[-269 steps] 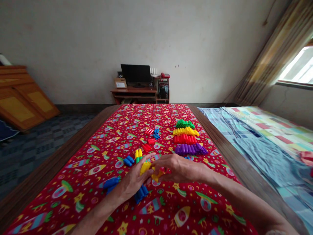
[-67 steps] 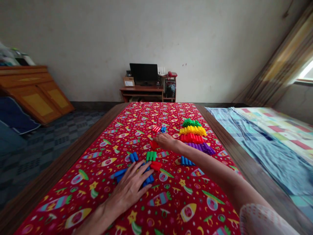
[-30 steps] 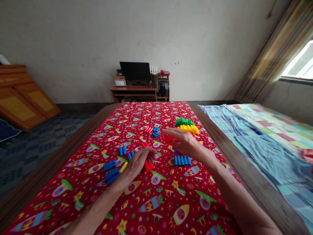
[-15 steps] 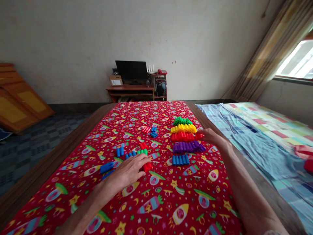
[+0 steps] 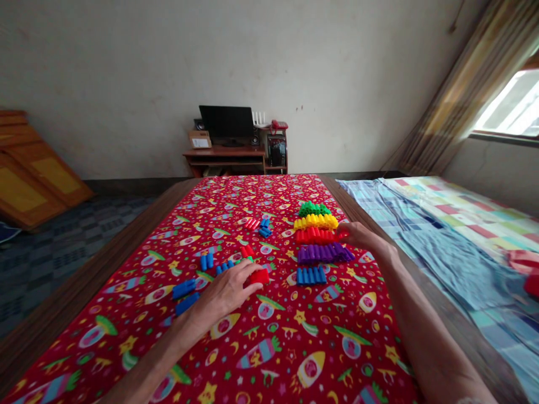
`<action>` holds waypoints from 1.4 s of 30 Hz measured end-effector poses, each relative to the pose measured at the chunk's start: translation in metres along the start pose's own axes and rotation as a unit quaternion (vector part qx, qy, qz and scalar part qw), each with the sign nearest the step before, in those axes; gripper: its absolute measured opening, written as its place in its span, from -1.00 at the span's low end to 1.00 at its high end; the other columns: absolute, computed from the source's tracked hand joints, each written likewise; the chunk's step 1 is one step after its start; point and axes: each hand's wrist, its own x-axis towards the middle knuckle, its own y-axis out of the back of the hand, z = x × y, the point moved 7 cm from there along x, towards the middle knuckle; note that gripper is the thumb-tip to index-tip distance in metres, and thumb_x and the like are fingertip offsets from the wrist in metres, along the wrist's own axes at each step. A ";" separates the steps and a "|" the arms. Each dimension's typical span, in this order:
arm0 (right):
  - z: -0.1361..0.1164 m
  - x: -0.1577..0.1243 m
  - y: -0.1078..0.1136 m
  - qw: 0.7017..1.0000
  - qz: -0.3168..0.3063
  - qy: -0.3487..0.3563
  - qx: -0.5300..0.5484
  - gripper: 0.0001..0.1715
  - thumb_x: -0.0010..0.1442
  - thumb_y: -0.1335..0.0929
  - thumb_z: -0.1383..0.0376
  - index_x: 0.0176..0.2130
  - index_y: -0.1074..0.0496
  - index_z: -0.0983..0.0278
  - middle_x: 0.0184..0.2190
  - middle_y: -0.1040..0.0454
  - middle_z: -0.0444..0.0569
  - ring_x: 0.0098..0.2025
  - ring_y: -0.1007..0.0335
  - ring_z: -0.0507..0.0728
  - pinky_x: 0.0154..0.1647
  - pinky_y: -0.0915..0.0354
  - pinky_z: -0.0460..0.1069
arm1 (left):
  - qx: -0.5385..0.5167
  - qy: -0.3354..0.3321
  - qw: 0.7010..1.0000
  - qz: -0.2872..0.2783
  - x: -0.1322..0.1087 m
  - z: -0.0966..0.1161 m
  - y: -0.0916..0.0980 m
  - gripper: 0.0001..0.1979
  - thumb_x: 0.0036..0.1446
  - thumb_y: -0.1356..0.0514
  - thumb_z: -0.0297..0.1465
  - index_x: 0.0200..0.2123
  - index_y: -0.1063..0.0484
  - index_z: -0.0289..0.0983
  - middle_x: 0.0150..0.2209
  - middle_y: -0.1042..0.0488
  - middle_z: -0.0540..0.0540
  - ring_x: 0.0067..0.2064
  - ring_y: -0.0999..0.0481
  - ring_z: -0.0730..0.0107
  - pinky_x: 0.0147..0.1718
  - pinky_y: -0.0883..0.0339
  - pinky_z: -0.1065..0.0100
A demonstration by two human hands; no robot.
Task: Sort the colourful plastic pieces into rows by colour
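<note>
My left hand (image 5: 236,285) is closed on a pair or so of red plastic tubes (image 5: 260,276), held between thumb and fingers just above or on the cloth. Partly hidden behind its fingers are small green tubes (image 5: 245,260), with red tubes (image 5: 246,250) beyond them. Blue tubes (image 5: 183,289) lie in small groups to its left. My right hand (image 5: 356,234) pinches the right end of a row of red tubes (image 5: 315,237). Rows of green (image 5: 314,209), yellow (image 5: 315,222), purple (image 5: 324,253) and blue tubes (image 5: 311,275) lie around that row.
The red patterned cloth (image 5: 290,331) covers a long table with brown edges (image 5: 105,269). Small red-and-white tubes (image 5: 252,224) and blue tubes (image 5: 265,227) lie farther off. A bed (image 5: 455,252) stands close on the right. A desk with a monitor (image 5: 226,123) is by the wall.
My left hand has closed on the red tubes, which now lie turned and slightly farther right. The right hand has shifted very slightly left at the red row's end.
</note>
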 end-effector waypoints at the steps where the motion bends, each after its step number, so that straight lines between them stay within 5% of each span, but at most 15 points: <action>1: 0.000 0.000 0.000 1.000 -0.001 -0.002 0.000 -0.85 0.05 -0.38 0.45 -0.31 -0.54 0.30 -0.37 -0.60 -0.01 -0.37 -0.48 0.04 -0.34 -0.29 -0.13 | -0.012 0.002 1.000 0.008 0.001 0.000 0.000 -0.76 0.17 -0.18 -0.38 -0.08 -0.44 -0.22 -0.13 -0.51 -0.12 -0.15 -0.56 0.27 -0.12 -0.44 0.30; 12: -0.006 -0.002 0.003 1.000 0.001 0.016 0.024 -0.84 0.03 -0.36 0.46 -0.38 -0.55 0.28 -0.43 -0.58 -0.05 -0.41 -0.45 0.05 -0.37 -0.28 -0.12 | -0.113 0.030 0.993 0.019 0.004 0.005 0.004 -0.74 0.13 -0.18 -0.32 -0.10 -0.50 -0.19 -0.13 -0.55 -0.13 -0.23 -0.55 0.29 -0.29 -0.44 0.36; 17: -0.020 -0.009 0.028 0.998 0.058 0.018 0.017 -0.84 0.14 -0.32 0.38 -0.33 -0.52 0.32 -0.49 -0.54 -0.03 -0.48 -0.40 0.03 -0.44 -0.20 -0.12 | -0.170 0.072 0.981 0.064 0.006 -0.003 0.006 -0.66 0.08 -0.22 -0.20 -0.12 -0.54 -0.24 -0.12 -0.57 -0.18 -0.09 -0.55 0.13 -0.09 -0.42 0.24; 22: -0.108 -0.019 0.048 0.977 0.135 0.146 0.076 -0.72 0.32 -0.22 0.30 -0.20 -0.50 0.31 -0.38 -0.56 0.00 -0.40 -0.44 0.03 -0.37 -0.25 -0.10 | -0.309 0.143 0.938 0.063 0.004 -0.011 -0.003 -0.55 0.06 -0.25 -0.15 -0.04 -0.51 -0.27 -0.17 -0.59 -0.13 -0.17 -0.58 0.16 -0.15 -0.45 0.27; 28: -0.223 -0.036 0.017 0.918 0.063 0.354 0.164 -0.72 0.35 -0.25 0.32 0.01 -0.40 0.31 -0.09 -0.52 0.14 -0.11 -0.48 0.12 -0.14 -0.39 0.01 | -0.278 0.104 0.948 0.111 0.005 -0.003 0.012 -0.62 -0.05 -0.33 -0.21 -0.15 -0.58 -0.25 -0.12 -0.58 -0.14 -0.05 -0.52 0.15 0.00 -0.37 0.23; 31: -0.237 -0.040 0.010 0.912 0.059 0.367 0.174 -0.77 0.35 -0.23 0.39 -0.07 -0.43 0.31 -0.17 -0.54 0.11 -0.16 -0.49 0.11 -0.19 -0.39 -0.01 | -0.372 0.146 0.913 0.080 0.004 -0.005 0.004 -0.57 -0.11 -0.38 -0.16 -0.17 -0.59 -0.27 -0.16 -0.59 -0.14 -0.10 -0.53 0.16 -0.08 -0.39 0.25; 36: -0.234 -0.043 0.016 0.914 0.085 0.351 0.184 -0.80 0.33 -0.30 0.27 -0.09 -0.42 0.30 -0.33 -0.53 0.02 -0.36 -0.47 0.06 -0.36 -0.35 -0.08 | -0.571 0.246 0.783 0.032 -0.004 -0.004 -0.020 -0.43 -0.12 -0.38 -0.03 -0.12 -0.55 -0.31 -0.30 -0.59 -0.12 -0.29 -0.53 0.32 -0.27 -0.37 0.35; 42: -0.243 -0.047 0.025 0.905 0.062 0.375 0.194 -0.64 0.32 -0.30 0.31 0.11 -0.35 0.22 -0.07 -0.51 0.10 -0.02 -0.43 0.15 -0.05 -0.36 0.04 | -0.633 0.254 0.731 0.014 -0.003 0.005 -0.023 -0.50 -0.27 -0.48 -0.11 -0.27 -0.57 -0.30 -0.37 -0.54 -0.03 -0.42 -0.42 0.53 -0.40 -0.29 0.49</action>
